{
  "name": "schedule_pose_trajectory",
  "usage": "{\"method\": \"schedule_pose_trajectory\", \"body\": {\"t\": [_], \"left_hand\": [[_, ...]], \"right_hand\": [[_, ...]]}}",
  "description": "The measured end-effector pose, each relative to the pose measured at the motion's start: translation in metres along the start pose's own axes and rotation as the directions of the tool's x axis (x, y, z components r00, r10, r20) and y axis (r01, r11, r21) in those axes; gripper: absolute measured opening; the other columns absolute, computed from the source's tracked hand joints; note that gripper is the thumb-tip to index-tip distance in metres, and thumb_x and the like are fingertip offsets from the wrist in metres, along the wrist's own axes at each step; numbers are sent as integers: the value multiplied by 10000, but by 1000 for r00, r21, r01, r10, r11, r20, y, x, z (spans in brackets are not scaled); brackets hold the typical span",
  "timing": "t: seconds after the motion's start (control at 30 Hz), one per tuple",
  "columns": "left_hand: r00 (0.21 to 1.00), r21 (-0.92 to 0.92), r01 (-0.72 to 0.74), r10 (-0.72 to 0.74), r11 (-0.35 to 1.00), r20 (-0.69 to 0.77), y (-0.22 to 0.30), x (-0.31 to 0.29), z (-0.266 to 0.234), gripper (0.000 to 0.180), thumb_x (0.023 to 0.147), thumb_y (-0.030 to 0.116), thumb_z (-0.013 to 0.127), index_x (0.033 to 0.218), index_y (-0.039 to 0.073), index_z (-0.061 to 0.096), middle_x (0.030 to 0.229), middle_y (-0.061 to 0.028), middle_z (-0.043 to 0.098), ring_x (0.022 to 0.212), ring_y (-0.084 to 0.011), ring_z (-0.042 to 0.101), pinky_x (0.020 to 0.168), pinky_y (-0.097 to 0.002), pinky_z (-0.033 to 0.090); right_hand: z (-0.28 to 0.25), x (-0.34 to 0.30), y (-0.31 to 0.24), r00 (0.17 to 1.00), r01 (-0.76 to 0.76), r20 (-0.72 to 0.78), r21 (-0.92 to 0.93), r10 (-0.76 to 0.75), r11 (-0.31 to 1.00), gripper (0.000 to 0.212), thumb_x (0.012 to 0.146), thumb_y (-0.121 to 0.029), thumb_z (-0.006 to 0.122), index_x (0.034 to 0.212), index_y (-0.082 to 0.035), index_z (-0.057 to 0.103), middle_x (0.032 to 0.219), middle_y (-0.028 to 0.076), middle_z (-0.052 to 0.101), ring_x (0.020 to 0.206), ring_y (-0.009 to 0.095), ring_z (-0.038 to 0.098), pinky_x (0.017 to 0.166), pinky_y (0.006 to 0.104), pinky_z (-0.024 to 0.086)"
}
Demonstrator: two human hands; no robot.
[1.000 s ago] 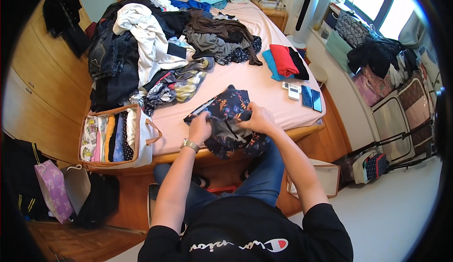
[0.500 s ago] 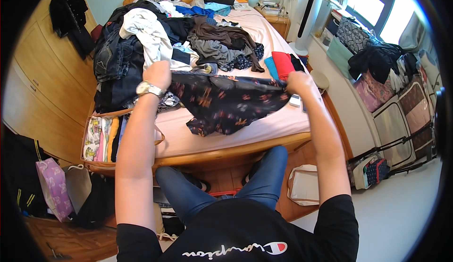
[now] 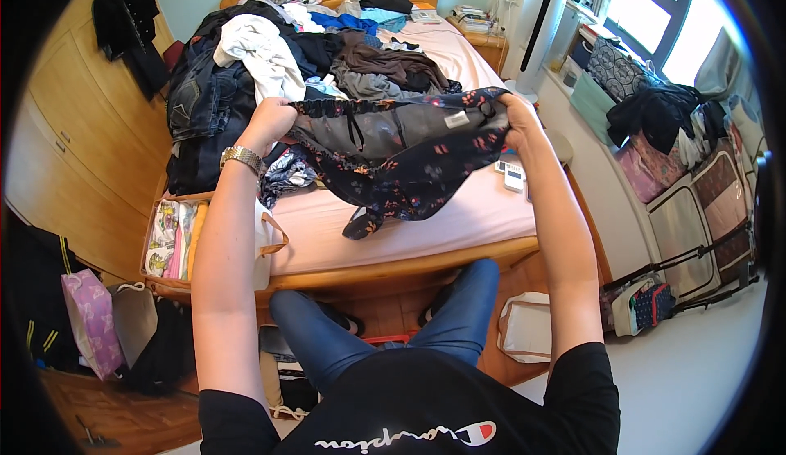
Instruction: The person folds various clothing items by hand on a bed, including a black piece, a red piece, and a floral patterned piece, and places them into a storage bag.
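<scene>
Stretched between my two raised hands above the bed is a black floral garment point(image 3: 426, 164) with a gathered, elastic-looking edge. Its opening faces me, showing the greyish inside, a dark string and a white label. My left hand point(image 3: 272, 121), with a watch on the wrist, is closed on the left end of that edge. At the right end, my right hand point(image 3: 517, 119) grips it too. The lower part hangs loose over the pink sheet point(image 3: 409, 246). Whether it is shorts or a skirt cannot be made out.
A large heap of clothes point(image 3: 221, 95) covers the bed's left and far side. At the near left corner stands a box of folded clothes point(image 3: 176, 242). Small white devices point(image 3: 512, 178) lie by my right hand. A white tower fan point(image 3: 544, 37) stands beyond the bed's right side.
The garment's waist edge has been spread and tilted, so its inside and label now show. Both hands have risen slightly, the right one inward, and the red folded cloth is now hidden.
</scene>
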State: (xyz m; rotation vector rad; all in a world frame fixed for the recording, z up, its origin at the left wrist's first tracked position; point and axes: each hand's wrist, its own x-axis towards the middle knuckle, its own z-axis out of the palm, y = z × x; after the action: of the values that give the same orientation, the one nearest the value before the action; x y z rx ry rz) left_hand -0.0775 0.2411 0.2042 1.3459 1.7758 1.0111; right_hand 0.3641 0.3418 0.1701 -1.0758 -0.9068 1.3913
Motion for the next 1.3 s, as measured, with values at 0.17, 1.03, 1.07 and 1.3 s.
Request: {"method": "schedule_pose_trajectory", "body": {"t": [0.17,1.03,1.07,1.3], "left_hand": [[986,669,-123,167,733,-1,16,-13,-1,272,741,111,629,942,-28,747,947,-235,738,846,-365,730,743,-425,599],[624,917,-74,735,393,-265,151,-18,-41,177,778,93,632,909,64,747,977,-203,720,955,-367,695,813,-469,561],[604,910,-76,745,408,-284,155,-16,-47,195,770,104,642,926,69,755,975,-195,725,935,-375,696,810,-465,560],[633,844,-158,709,512,-311,170,-30,-51,213,748,77,620,906,47,759,895,-224,715,856,-386,694,786,-437,552]], "right_hand": [[-19,3,-18,746,501,398,-864,-534,56,294,644,-30,699,920,-5,600,782,184,652,761,327,640,715,378,504],[-51,7,-150,565,148,-2,-984,-825,103,181,780,-155,675,945,-155,748,992,137,747,999,341,707,865,426,551],[-45,1,-161,541,224,-6,-963,-841,151,166,776,-160,705,935,-153,749,975,130,754,998,345,706,879,429,545],[-46,8,-212,454,526,9,-810,-891,260,152,821,-19,682,957,-36,748,777,44,713,623,122,643,566,270,505]]}}
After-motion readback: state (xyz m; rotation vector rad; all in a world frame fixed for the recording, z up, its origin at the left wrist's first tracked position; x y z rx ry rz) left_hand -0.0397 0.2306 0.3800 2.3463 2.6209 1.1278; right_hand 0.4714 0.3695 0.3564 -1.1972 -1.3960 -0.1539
